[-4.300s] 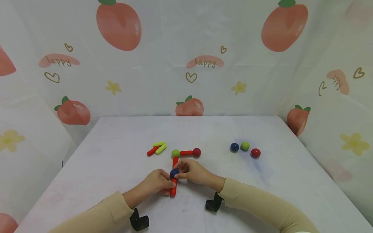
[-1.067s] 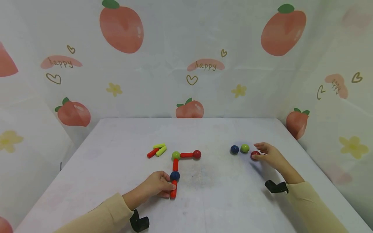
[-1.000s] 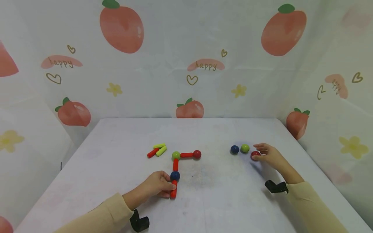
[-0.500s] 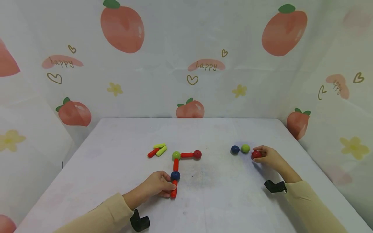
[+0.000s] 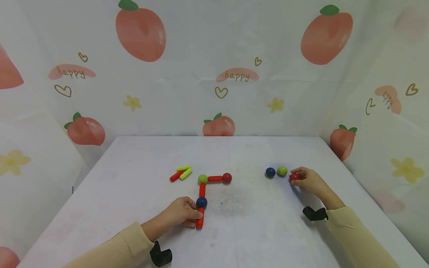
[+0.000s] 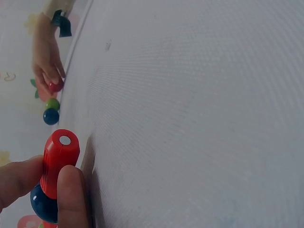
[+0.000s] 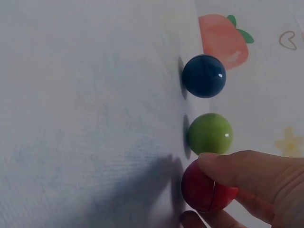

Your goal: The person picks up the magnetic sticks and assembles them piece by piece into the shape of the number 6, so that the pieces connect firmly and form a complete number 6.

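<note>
My left hand (image 5: pixel 179 213) pinches the near red rod (image 6: pixel 60 159) between thumb and fingers; a pale round spot shows on its end in the left wrist view. That rod joins a dark blue ball (image 5: pixel 201 202). From there a second red rod (image 5: pixel 202 190) leads to a green ball (image 5: pixel 202 179), and a third red rod (image 5: pixel 215 178) runs sideways to a red ball (image 5: pixel 227 178). At the right, my right hand (image 5: pixel 311 183) grips a separate red ball (image 7: pixel 204 187), thumb on one side and fingers behind and below.
Beside the held red ball sit a loose green ball (image 7: pixel 211 134) and a dark blue ball (image 7: pixel 204 76). Left of the joined pieces lie two yellow-green rods (image 5: pixel 186 174) and a red rod (image 5: pixel 175 176). A patterned cloth (image 5: pixel 187 89) hangs behind the white table (image 5: pixel 254 234).
My right hand has left the joined blue ball, gone right to the loose red ball, and closed its fingers round it. My left hand stays on the near red rod.
</note>
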`<state>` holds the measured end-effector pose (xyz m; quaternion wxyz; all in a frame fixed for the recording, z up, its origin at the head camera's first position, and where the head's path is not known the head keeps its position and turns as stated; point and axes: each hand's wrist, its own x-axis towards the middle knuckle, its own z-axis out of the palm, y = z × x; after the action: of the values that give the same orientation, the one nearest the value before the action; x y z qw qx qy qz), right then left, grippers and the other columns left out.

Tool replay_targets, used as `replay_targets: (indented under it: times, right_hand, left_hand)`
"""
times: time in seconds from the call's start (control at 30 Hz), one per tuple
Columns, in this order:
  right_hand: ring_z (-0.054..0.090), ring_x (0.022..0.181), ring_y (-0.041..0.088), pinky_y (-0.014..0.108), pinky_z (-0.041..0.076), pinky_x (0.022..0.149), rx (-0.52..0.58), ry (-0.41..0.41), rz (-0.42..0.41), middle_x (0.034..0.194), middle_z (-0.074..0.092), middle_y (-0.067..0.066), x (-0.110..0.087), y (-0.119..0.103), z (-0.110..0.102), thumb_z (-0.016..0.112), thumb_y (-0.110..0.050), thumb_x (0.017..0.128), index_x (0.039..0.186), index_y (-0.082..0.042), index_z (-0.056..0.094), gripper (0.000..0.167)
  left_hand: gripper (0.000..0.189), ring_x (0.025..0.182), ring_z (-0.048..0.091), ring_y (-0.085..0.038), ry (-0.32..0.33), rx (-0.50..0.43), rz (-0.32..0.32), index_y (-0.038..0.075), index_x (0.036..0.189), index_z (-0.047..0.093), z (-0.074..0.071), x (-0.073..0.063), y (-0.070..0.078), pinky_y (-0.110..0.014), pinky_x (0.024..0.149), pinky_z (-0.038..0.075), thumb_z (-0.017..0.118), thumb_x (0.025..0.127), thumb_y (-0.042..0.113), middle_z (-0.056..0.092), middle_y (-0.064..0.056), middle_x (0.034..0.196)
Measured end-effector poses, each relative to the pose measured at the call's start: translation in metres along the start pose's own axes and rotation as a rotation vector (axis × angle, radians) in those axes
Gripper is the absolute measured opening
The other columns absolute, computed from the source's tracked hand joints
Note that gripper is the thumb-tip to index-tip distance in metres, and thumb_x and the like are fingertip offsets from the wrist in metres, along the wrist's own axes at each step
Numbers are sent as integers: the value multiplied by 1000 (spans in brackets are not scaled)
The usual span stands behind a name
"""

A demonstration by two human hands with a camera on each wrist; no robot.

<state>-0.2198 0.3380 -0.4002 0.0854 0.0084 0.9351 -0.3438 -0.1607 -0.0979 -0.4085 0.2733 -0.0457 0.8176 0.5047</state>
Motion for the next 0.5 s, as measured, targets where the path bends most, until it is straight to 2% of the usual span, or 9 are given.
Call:
replay_targets:
  times: [0.23,0.5]
  right_hand:
    - [50,111,42,44,48,81,13,12,6,125,48,31,-5,-8,-2,62,-24,89,127,2,47,49]
    - [53,116,43,50,49,90,22,76,-98,125,54,27,-14,-30,-3,60,-28,90,130,0,47,50]
  left_hand:
    - [40,56,59,-10,6,-6,-5,2,105,50,1,0,0,-21,59,53,75,77,17,64,-6,78]
    - [39,56,58,-10,3,-13,-8,2,104,50,0,-1,1,-21,58,53,75,77,16,64,-6,77]
